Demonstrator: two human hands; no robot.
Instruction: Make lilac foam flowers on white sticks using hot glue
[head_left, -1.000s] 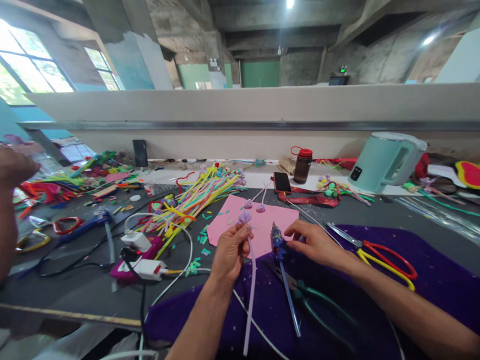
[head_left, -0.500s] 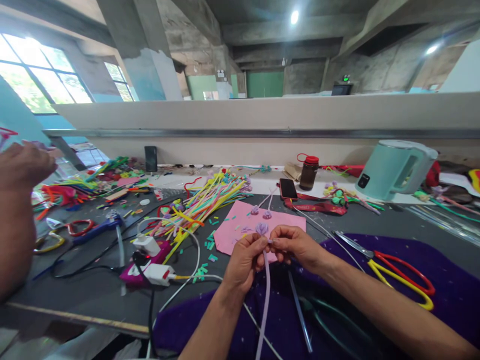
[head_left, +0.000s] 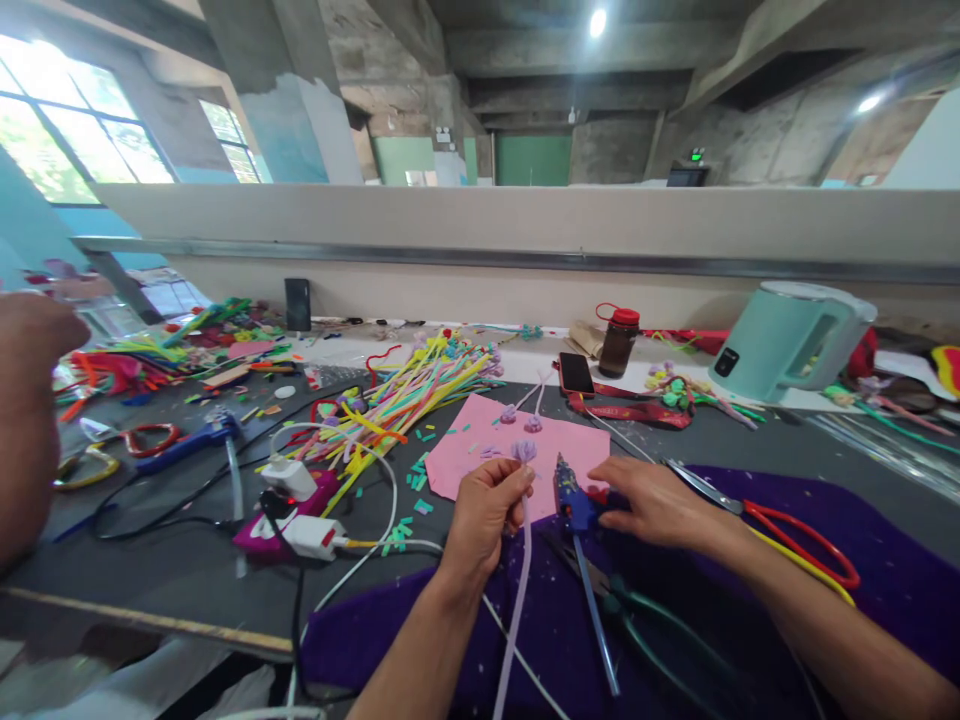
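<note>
The dark table (head_left: 180, 570) carries a purple cloth (head_left: 375, 635) at its near edge and a pink sheet (head_left: 454, 460) beyond the cloth. A power strip (head_left: 251, 542) lies left of the cloth. A kettle (head_left: 772, 340) and a bottle (head_left: 617, 350) stand along the far edge.

The forearms (head_left: 416, 635) converge from below. The left hand (head_left: 484, 505) pinches, thumb against forefinger. The right hand (head_left: 656, 500) extends inward, thumb and forefinger parted.

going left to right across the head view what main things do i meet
Co-worker's arm, blue glue gun, purple power strip, left hand pinching a purple flower, second glue gun, right hand, teal kettle.
</note>
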